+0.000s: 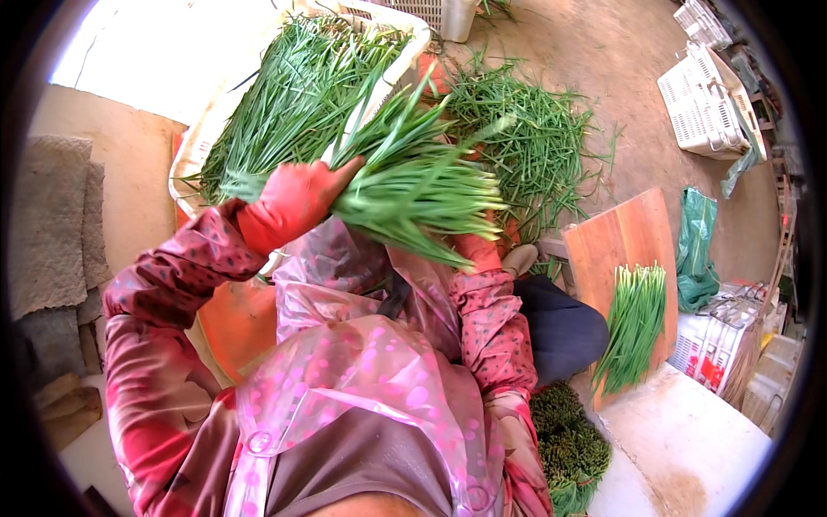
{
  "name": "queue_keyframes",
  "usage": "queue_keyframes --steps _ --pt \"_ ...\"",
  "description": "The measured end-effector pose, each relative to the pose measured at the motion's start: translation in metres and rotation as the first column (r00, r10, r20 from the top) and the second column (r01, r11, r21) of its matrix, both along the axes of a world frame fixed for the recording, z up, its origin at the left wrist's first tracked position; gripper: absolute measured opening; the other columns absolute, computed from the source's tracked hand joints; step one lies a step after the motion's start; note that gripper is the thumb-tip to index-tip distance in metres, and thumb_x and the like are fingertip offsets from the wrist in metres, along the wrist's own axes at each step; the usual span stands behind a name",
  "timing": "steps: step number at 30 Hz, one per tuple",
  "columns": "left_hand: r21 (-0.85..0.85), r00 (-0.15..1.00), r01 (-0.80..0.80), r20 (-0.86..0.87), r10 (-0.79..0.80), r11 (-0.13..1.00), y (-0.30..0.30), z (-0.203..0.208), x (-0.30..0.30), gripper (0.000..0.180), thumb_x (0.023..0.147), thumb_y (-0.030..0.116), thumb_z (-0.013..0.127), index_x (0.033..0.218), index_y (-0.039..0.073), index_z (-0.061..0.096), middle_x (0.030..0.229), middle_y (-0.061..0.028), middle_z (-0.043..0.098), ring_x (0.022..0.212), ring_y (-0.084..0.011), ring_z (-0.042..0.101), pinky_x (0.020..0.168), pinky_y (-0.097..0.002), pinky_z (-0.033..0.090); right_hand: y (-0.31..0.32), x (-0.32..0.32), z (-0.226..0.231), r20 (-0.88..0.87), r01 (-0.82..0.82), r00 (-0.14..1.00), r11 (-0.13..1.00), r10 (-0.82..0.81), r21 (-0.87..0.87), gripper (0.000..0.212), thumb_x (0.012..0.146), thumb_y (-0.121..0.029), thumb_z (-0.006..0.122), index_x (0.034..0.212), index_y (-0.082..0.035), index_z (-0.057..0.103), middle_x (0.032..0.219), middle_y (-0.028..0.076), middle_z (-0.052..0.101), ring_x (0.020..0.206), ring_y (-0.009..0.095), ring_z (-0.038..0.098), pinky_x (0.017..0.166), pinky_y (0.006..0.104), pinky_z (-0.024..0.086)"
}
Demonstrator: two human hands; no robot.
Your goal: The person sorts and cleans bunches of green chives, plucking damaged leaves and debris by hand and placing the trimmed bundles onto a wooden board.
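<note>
A thick bunch of garlic chives [405, 185] lies sideways in front of my chest, its pale cut ends pointing right. My left hand [293, 207], in a red glove, is closed round the leafy side, thumb over the top. My right hand [478, 252], also in a red glove, is at the pale-end side, under the bunch; the leaves hide its fingers. Just beyond my left hand, a white plastic crate [191, 159] holds a heap of loose chives [284, 103]. Another loose pile of chives [521, 129] lies on the floor beyond the bunch.
A neat bunch of chives [636, 323] rests on a tilted wooden board [624, 220] at my right. Close by are a green plastic bag [696, 246] and tied bundles [564, 439] on the floor. A white basket [706, 103] stands far right. Grey slabs [47, 220] are at left.
</note>
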State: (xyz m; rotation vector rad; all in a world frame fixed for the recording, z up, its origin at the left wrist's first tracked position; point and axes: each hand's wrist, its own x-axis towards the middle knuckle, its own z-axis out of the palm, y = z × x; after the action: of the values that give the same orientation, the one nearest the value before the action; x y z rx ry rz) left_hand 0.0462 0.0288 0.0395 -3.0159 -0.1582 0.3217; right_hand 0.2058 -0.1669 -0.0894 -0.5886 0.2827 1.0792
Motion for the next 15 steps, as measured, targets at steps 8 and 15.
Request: queue_keyframes --steps 8,15 --pt "-0.015 0.971 -0.199 -0.137 0.195 0.98 -0.002 -0.061 -0.082 0.076 0.083 0.006 0.053 0.15 0.028 0.024 0.077 -0.0173 0.059 0.061 -0.0363 0.063 0.054 -0.0472 0.051 -0.064 0.031 -0.099 -0.071 -0.044 0.994 0.885 0.087 0.464 0.03 0.098 -0.02 0.052 0.122 -0.004 0.058 0.073 -0.002 0.055 0.049 0.006 0.037 0.041 0.0204 0.028" --pt "-0.058 0.974 -0.2 -0.124 0.192 0.978 -0.017 -0.068 -0.117 0.08 0.081 0.006 0.053 0.153 0.022 0.02 0.075 -0.0181 0.056 0.056 -0.0318 0.061 0.047 -0.0438 0.05 -0.056 0.015 0.038 0.581 -0.076 0.613 0.772 0.536 -0.632 0.041 0.093 -0.041 0.062 0.117 -0.007 0.061 0.105 0.005 0.068 0.091 0.012 0.064 0.073 0.0233 0.048"
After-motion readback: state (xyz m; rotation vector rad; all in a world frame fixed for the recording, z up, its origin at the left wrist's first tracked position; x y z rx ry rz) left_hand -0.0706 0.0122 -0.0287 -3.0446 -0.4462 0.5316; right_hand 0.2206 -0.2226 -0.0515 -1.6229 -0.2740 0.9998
